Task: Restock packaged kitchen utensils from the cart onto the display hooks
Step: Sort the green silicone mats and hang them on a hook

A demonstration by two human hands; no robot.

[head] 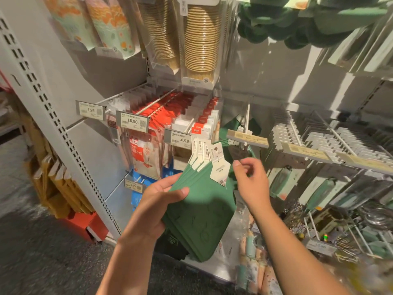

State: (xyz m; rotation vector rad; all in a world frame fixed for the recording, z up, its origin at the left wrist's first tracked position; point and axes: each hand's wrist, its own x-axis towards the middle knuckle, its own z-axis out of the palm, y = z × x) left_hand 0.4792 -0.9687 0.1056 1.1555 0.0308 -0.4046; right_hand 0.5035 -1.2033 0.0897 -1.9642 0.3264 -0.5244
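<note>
Step in hand: judged from the layout, hanging is under way; a fanned stack of green mats (197,211) is held up to the rack, their white header cards (209,158) pointing at the hook.
Target hook: the white display hook (246,119) just beyond the cards, with a tan price tag (247,138) at its near end and some green stock already hanging behind it.
Next move: probably to peel off the top card, line its hole up with the hook tip and slide it on past the tag; the hole is small, so the aim has to be careful.
Left hand: the left hand (158,206) grips the stack from its left edge, thumb lying across the top mat and fingers curled underneath; the forearm rises from the near bottom.
Right hand: the right hand (249,184) hovers just right of the cards, fingers loosely curled with thumb and forefinger close together; it holds nothing that I can see.
Where the mats are: in mid-air, centre of view, near the shelf front and below the hook.
Surroundings: red-topped packets (168,116) hang to the left, stacked paper cups (201,39) above, grey carded goods (319,141) to the right.
Cart: not in view.
</note>
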